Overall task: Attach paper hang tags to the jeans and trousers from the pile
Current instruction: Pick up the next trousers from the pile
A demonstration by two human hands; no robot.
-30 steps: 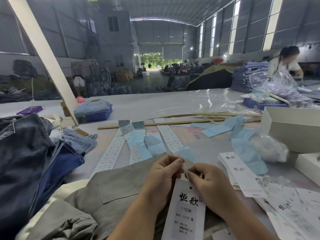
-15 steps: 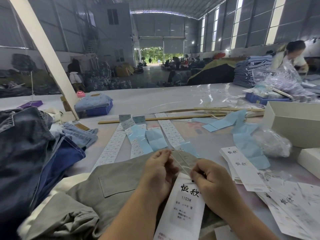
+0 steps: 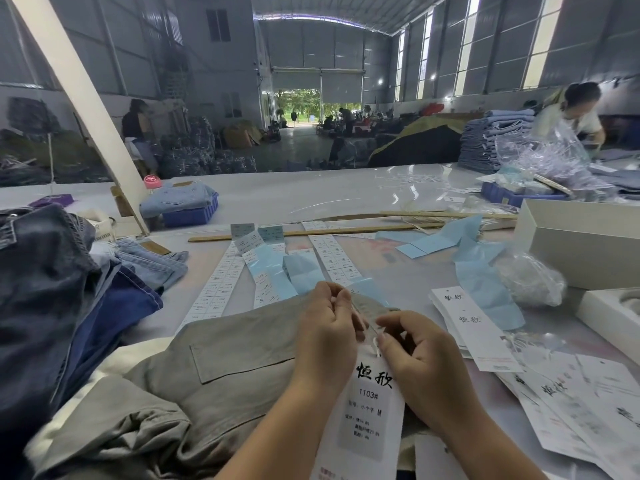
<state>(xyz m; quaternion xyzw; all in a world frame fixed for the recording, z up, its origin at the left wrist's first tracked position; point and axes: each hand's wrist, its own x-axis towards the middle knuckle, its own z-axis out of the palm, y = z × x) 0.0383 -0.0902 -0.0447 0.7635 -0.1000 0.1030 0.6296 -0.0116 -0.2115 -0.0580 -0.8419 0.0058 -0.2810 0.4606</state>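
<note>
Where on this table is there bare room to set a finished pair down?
Bare table beyond the wooden sticks, between the blue crate and white box. Crowded nearer: label strips, hang tags, jeans pile.

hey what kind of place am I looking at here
Most likely a garment factory's finishing and packing hall. A hang tag is being strung over grey trousers, folded jeans sit stacked high, and size-sticker strips lie across the long table.

We see a big grey table (image 3: pixel 311 195). On it: grey trousers (image 3: pixel 214 368) near us, jeans pile (image 3: pixel 52 306) at left, sticker strips (image 3: pixel 221 282), blue backing paper (image 3: pixel 481 275), loose hang tags (image 3: pixel 474 327) at right, white boxes (image 3: pixel 585 244), wooden sticks (image 3: pixel 311 233), two blue crates (image 3: pixel 190 216).
</note>
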